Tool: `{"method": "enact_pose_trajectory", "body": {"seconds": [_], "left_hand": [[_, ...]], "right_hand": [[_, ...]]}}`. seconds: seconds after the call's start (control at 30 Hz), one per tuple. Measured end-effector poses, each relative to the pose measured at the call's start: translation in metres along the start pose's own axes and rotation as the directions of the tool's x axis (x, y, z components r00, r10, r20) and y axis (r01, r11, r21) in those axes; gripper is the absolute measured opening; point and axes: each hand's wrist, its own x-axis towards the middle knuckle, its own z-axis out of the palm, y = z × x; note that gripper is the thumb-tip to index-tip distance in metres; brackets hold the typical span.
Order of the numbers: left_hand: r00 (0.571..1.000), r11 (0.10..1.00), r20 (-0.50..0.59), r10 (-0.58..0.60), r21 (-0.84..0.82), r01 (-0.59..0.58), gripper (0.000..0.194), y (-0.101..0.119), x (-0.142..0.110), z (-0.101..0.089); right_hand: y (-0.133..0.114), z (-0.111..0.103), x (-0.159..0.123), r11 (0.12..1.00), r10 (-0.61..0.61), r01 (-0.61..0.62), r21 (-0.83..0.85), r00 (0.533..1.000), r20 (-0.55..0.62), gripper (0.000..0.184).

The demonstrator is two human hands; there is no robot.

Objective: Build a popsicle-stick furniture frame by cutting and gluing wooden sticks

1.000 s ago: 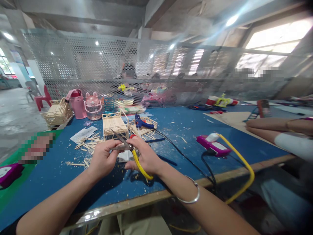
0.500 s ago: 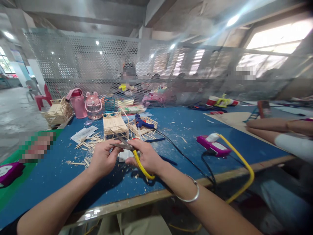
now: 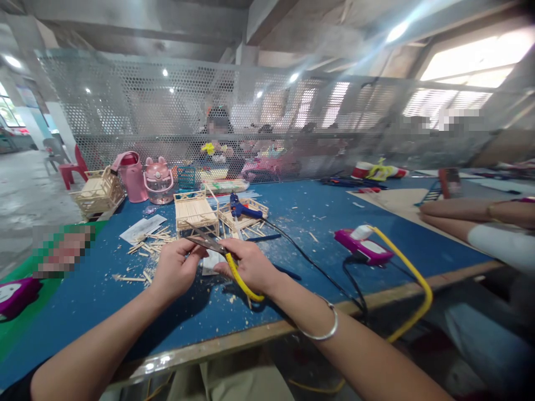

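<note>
My right hand point(image 3: 249, 267) is closed round the yellow handles of a pair of scissors point(image 3: 211, 244), whose grey blades point left over the blue table point(image 3: 301, 223). My left hand point(image 3: 175, 270) pinches something small at the blades; I cannot make out what. Just beyond the hands lie loose wooden sticks point(image 3: 150, 242) and a small stick-built bed frame point(image 3: 195, 211).
A blue glue gun point(image 3: 241, 209) with a black cable rests on a second stick frame. A pink bottle point(image 3: 134, 175), a pink cup point(image 3: 159, 181) and a stick basket point(image 3: 98, 192) stand at the back left. A purple device point(image 3: 363, 246) with a yellow hose lies right. Another person's forearms point(image 3: 472, 214) rest at far right.
The scissor blades have closed together between my hands. Both hands stay in nearly the same place.
</note>
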Motion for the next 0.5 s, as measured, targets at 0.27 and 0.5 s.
{"method": "enact_pose_trajectory", "body": {"seconds": [0.27,0.5], "left_hand": [[0.999,0.999,-0.002,-0.037,-0.009,0.037,0.02,0.0015,0.0012,0.0007],[0.99,0.957,0.04,-0.136,-0.255,0.142,0.021,0.0004,0.0034,0.0073]], "right_hand": [[-0.0017,0.001,0.0006,0.999,0.044,-0.044,0.022,0.999,-0.003,0.038],[-0.0031,0.0051,0.0023,0.986,0.118,-0.106,0.128,0.989,-0.09,0.042]]}}
